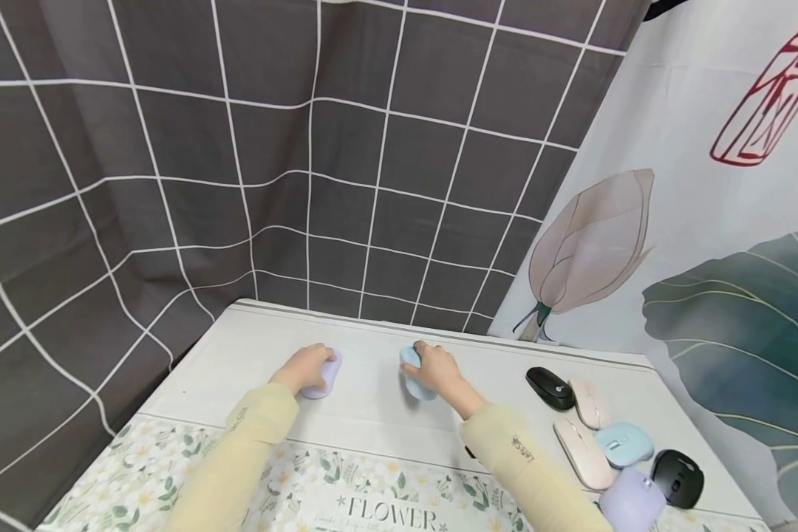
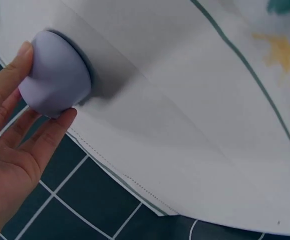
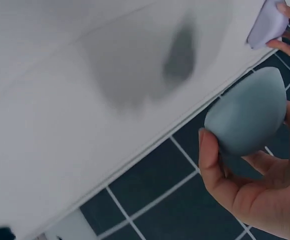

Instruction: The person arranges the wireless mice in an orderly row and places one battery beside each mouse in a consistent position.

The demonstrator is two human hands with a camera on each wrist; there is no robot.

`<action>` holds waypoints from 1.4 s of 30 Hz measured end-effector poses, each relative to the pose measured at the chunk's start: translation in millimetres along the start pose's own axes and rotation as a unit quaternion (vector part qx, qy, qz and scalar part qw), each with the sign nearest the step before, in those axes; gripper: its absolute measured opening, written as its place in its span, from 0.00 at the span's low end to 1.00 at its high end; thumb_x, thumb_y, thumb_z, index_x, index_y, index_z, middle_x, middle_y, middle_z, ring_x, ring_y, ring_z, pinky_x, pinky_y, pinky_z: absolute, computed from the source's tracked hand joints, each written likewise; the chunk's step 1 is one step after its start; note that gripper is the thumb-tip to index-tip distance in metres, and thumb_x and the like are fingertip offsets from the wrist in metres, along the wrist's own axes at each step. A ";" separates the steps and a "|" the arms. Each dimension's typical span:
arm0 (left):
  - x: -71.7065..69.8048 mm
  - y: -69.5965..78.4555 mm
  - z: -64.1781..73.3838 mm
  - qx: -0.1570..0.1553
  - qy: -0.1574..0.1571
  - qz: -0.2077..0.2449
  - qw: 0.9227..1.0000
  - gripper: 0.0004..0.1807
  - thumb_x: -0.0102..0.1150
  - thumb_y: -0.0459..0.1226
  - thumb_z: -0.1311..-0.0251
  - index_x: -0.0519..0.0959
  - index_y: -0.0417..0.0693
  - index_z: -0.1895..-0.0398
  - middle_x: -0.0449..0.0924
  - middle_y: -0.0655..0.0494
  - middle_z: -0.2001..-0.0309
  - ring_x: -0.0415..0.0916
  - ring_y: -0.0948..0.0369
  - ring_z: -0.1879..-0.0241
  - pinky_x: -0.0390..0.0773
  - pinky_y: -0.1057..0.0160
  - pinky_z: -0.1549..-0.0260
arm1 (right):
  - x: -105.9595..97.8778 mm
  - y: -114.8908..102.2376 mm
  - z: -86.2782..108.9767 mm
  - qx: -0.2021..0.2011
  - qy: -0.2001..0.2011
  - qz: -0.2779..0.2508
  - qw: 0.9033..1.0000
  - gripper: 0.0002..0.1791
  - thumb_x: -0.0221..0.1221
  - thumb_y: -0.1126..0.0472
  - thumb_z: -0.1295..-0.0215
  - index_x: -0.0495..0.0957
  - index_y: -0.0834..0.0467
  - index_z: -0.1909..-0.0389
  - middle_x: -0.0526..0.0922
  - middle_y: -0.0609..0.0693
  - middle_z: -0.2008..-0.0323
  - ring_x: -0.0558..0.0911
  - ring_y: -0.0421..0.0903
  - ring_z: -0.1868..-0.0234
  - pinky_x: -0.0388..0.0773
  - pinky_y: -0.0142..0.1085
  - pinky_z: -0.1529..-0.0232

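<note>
My left hand [image 1: 304, 369] grips a lavender computer mouse [image 1: 329, 377] at the back left of the white table. Thumb and fingers hold opposite edges of this mouse [image 2: 55, 75] in the left wrist view, its smooth rounded shell showing and a shadow beside it. To the right, my right hand [image 1: 441, 372] holds a light blue mouse [image 1: 417, 384] by its sides. The right wrist view has the blue mouse [image 3: 249, 112] raised off the surface, its shadow lying apart on the cloth. The undersides of both mice are hidden.
At the right lie several more mice: two black [image 1: 550, 388] [image 1: 678, 479], a pink one [image 1: 590, 404], a cream one [image 1: 583, 453], a blue one [image 1: 625, 445] and a lavender one [image 1: 632, 501]. A dark grid curtain [image 1: 346, 199] hangs behind the table [image 1: 366, 414].
</note>
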State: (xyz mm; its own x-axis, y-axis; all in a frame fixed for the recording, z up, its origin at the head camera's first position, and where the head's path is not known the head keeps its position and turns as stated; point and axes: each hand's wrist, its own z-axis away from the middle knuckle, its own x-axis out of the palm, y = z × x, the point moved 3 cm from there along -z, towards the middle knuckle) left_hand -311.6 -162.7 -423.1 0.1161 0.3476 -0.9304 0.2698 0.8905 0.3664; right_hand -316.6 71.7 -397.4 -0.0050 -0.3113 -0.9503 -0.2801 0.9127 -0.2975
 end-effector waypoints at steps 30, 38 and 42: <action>-0.9 7.6 -2.7 -0.037 -0.021 -0.022 0.999 0.31 0.72 0.28 0.64 0.75 0.36 0.49 0.77 0.40 0.50 0.74 0.44 0.49 0.73 0.47 0.44 | 63.4 -40.4 -31.9 0.119 0.005 0.028 0.992 0.34 0.63 0.40 0.46 0.77 0.66 0.51 0.84 0.62 0.61 0.83 0.54 0.61 0.84 0.39 0.65; 3.0 7.3 -4.6 -0.024 -0.021 -0.024 0.999 0.31 0.73 0.28 0.66 0.76 0.35 0.51 0.78 0.41 0.54 0.75 0.45 0.51 0.75 0.47 0.46 | 70.3 -41.4 -31.1 0.130 0.018 0.032 0.991 0.36 0.64 0.40 0.47 0.75 0.65 0.47 0.83 0.62 0.59 0.82 0.54 0.56 0.84 0.40 0.61; 3.3 4.9 -7.2 -0.030 -0.020 -0.031 0.999 0.31 0.73 0.29 0.66 0.76 0.36 0.51 0.78 0.42 0.53 0.75 0.45 0.51 0.75 0.48 0.46 | 73.1 -41.1 -32.3 0.129 0.018 0.031 0.991 0.38 0.64 0.40 0.47 0.73 0.65 0.44 0.81 0.63 0.57 0.81 0.55 0.54 0.83 0.42 0.59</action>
State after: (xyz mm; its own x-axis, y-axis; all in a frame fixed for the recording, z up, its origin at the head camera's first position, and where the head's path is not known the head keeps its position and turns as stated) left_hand -316.8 -155.0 -424.4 0.1401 0.2793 -0.9499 0.2201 0.9266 0.3049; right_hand -336.4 3.0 -451.7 -0.0505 -0.2583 -0.9647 -0.0243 0.9660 -0.2574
